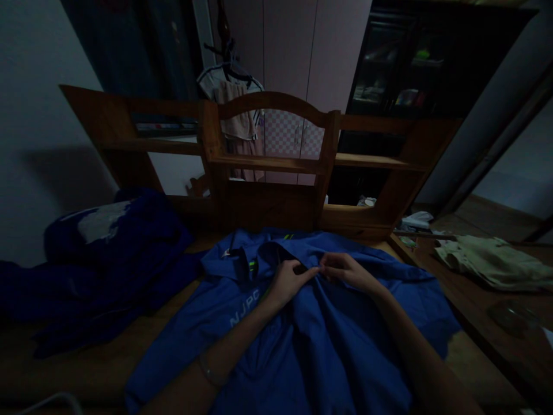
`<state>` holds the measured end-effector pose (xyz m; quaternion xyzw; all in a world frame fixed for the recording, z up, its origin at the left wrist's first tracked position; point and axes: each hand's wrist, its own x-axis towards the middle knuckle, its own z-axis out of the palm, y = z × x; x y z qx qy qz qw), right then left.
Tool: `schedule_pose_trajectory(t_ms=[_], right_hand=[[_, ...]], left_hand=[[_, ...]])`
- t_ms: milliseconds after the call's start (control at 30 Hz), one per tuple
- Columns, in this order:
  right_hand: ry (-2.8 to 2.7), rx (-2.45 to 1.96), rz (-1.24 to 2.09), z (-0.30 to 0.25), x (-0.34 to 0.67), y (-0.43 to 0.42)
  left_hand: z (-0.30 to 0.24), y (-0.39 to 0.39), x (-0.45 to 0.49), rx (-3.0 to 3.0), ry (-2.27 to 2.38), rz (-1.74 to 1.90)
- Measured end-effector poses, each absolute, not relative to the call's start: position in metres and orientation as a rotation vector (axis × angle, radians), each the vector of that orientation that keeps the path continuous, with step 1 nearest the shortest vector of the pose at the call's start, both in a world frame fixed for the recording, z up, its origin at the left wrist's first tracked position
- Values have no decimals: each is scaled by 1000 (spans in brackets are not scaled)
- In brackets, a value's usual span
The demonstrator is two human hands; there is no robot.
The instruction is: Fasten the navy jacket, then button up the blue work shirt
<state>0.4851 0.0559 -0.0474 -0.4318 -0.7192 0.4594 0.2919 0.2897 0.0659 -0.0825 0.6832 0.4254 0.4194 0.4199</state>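
A blue work shirt (319, 340) with pale lettering on the chest lies spread front-up on a wooden surface before me. My left hand (288, 280) and my right hand (345, 270) meet at the shirt's front opening just below the collar (254, 256). Both hands pinch the fabric edges there, fingertips almost touching each other. What lies between the fingertips is too small and dark to make out. A thin band circles my left wrist.
A wooden headboard with shelves (268, 167) stands behind the shirt. A dark blue bundle of cloth (103, 253) lies at the left. A folded pale garment (492, 262) rests at the right on a wooden floor. A dark cabinet (410, 75) stands at the back.
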Motion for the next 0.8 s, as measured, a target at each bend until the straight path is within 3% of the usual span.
schedule_pose_trajectory(t_ms=[533, 800], right_hand=[[-1823, -1137, 1209, -48, 481, 58], [-1855, -1136, 1222, -47, 476, 52]], left_hand=[[-86, 69, 292, 986, 845, 948], [-89, 72, 289, 977, 615, 917]])
